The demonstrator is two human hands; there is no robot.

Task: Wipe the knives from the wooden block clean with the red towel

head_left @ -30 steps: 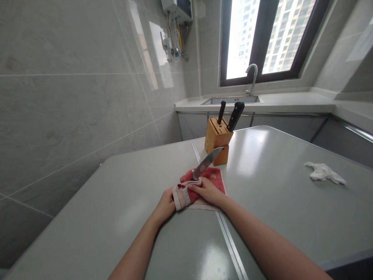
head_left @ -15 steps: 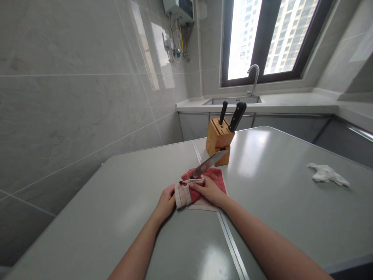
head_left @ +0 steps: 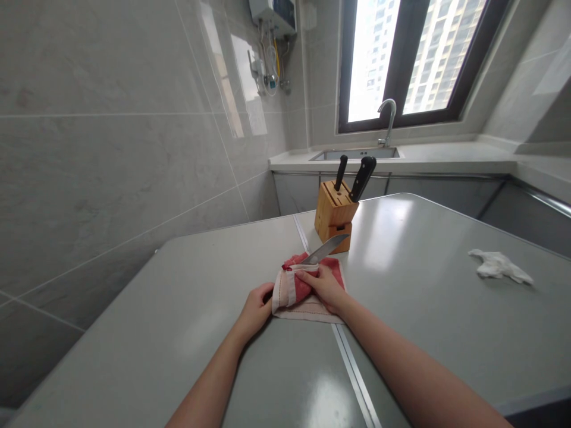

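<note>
A kitchen knife [head_left: 328,248] points up and to the right, its bare blade coming out of a red and white towel [head_left: 284,292] folded round its lower part. My left hand [head_left: 255,310] is closed at the towel's left edge, round a dark part that looks like the knife's handle, mostly hidden. My right hand [head_left: 326,289] pinches the folded towel over the blade, thumb on top. The rest of the towel lies on the table under the hands. Just beyond the blade's tip stands a wooden knife block [head_left: 335,205].
Two black-handled knives [head_left: 363,177] stand in the block. A crumpled white cloth [head_left: 500,265] lies on the right of the grey table [head_left: 214,267], which a metal strip [head_left: 354,371] crosses. Behind are a counter with a sink [head_left: 357,154] and a faucet [head_left: 389,119].
My right hand and the folded towel have moved slightly up and right along the blade, covering more of it. My left hand has shifted a little right.
</note>
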